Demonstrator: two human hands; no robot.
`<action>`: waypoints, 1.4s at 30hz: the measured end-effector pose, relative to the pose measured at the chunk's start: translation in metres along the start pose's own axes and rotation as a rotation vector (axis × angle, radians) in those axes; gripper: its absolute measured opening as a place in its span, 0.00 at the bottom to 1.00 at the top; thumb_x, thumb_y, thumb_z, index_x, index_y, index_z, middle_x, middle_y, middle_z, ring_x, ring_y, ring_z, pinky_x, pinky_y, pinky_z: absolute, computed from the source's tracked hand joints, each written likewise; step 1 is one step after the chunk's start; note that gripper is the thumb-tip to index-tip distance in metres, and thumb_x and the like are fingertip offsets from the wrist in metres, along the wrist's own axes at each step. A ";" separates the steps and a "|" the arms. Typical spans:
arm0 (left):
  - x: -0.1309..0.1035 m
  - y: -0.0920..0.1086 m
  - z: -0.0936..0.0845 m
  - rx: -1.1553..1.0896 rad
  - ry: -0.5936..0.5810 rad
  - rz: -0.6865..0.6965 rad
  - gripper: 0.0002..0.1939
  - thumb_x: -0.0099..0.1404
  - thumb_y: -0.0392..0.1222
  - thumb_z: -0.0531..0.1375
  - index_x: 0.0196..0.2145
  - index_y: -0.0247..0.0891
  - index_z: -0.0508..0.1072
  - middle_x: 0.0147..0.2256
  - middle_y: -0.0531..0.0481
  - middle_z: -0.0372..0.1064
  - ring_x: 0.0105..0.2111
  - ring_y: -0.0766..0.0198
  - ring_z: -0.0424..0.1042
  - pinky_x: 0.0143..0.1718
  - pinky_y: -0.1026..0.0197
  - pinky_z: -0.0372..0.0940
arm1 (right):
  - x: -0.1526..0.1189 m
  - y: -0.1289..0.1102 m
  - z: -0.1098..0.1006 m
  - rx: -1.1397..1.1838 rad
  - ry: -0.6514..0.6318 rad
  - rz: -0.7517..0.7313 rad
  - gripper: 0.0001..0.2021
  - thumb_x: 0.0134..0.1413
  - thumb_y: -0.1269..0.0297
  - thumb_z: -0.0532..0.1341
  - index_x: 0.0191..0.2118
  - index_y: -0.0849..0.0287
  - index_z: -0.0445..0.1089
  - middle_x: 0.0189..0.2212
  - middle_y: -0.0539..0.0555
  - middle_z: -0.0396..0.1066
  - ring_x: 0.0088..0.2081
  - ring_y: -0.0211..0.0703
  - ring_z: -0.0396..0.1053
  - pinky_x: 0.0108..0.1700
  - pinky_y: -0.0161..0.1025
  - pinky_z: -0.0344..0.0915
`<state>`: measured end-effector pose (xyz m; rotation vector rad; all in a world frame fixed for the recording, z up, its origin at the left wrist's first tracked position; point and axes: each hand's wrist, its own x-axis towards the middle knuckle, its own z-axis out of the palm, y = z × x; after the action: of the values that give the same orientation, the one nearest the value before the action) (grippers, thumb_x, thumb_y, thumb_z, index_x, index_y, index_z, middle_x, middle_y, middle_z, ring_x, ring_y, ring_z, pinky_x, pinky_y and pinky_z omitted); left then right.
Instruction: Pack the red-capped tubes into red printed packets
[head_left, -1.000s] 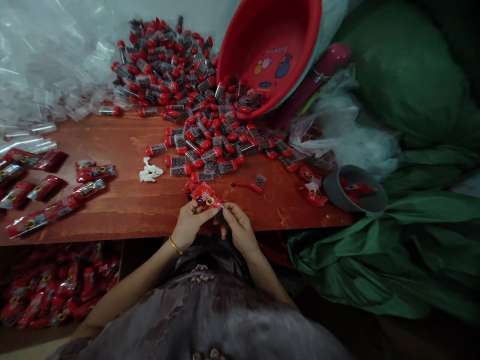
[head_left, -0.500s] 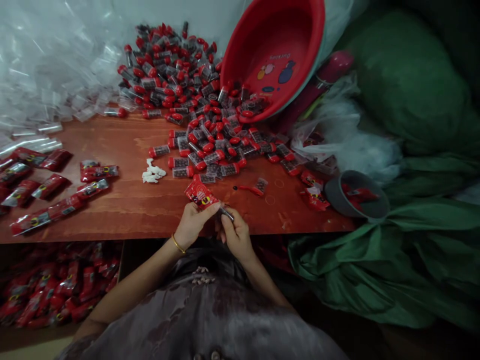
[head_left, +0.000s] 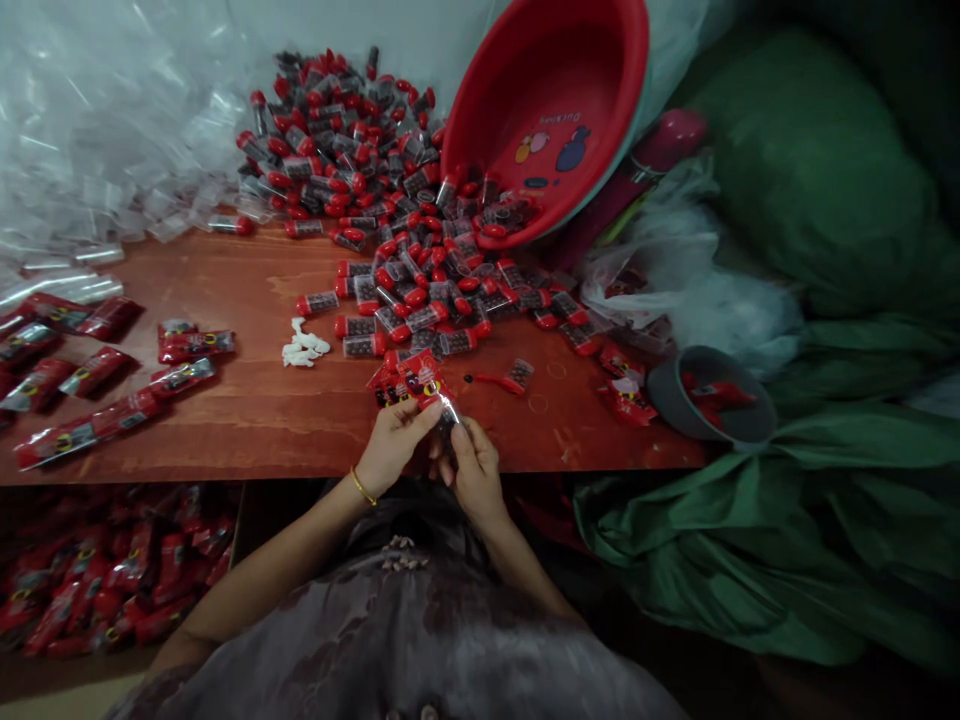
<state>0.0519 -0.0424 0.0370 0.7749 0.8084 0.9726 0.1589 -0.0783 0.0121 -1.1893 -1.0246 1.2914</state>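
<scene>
Near the table's front edge, my left hand pinches a red printed packet between thumb and fingers. A shiny clear section with dark contents runs from the packet's lower end to my right hand, whose thumb and fingers are closed on it. Whether this is a tube inside the packet or beside it, I cannot tell. Just beyond my hands lies a big heap of clear tubes with red caps and dark beads inside. To the right, one tube of beads rests apart with a red strip beside it.
Finished-looking red packets lie on the left of the wooden table; more fill a box below. A red basin leans behind the heap. A grey bowl, green cloth and clear plastic sleeves flank the table.
The red packet has turned more upright and its top has swung to the right. My hands have stayed close together on it, with the clear section now more visible between them.
</scene>
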 end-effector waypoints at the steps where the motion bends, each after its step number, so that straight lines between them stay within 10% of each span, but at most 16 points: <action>1: 0.000 -0.001 0.000 0.009 0.011 0.006 0.19 0.55 0.56 0.62 0.27 0.35 0.67 0.14 0.58 0.62 0.10 0.68 0.64 0.11 0.67 0.60 | 0.000 -0.001 0.001 -0.019 0.010 -0.005 0.15 0.60 0.49 0.52 0.36 0.56 0.63 0.22 0.44 0.64 0.14 0.27 0.55 0.16 0.27 0.55; 13: 0.000 0.002 0.004 -0.020 0.011 0.007 0.22 0.56 0.61 0.59 0.26 0.37 0.64 0.14 0.59 0.61 0.11 0.68 0.64 0.10 0.68 0.57 | 0.004 0.003 0.003 0.099 0.031 0.035 0.15 0.58 0.48 0.54 0.33 0.55 0.62 0.21 0.43 0.64 0.13 0.28 0.53 0.16 0.29 0.58; 21: -0.001 0.000 0.004 0.048 0.090 0.039 0.19 0.54 0.56 0.63 0.25 0.36 0.70 0.14 0.59 0.59 0.11 0.72 0.60 0.12 0.68 0.57 | 0.002 -0.012 0.009 -0.245 0.160 -0.088 0.13 0.60 0.51 0.52 0.34 0.56 0.64 0.22 0.46 0.64 0.18 0.32 0.59 0.20 0.31 0.58; 28: 0.009 0.005 -0.002 0.048 0.155 0.077 0.18 0.51 0.54 0.66 0.27 0.34 0.74 0.16 0.56 0.64 0.14 0.72 0.60 0.16 0.67 0.58 | 0.002 -0.005 0.002 -0.248 0.016 -0.083 0.12 0.61 0.52 0.51 0.38 0.54 0.63 0.18 0.44 0.60 0.16 0.34 0.57 0.20 0.33 0.57; 42: 0.011 0.004 0.011 0.218 -0.006 -0.123 0.20 0.51 0.56 0.64 0.29 0.34 0.73 0.16 0.55 0.65 0.10 0.67 0.61 0.10 0.65 0.56 | 0.004 0.012 0.006 -0.126 0.141 -0.135 0.14 0.61 0.53 0.51 0.38 0.57 0.66 0.25 0.48 0.67 0.24 0.36 0.63 0.26 0.33 0.61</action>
<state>0.0630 -0.0333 0.0433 0.9037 0.9560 0.7801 0.1515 -0.0750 0.0006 -1.2649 -1.0759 1.0360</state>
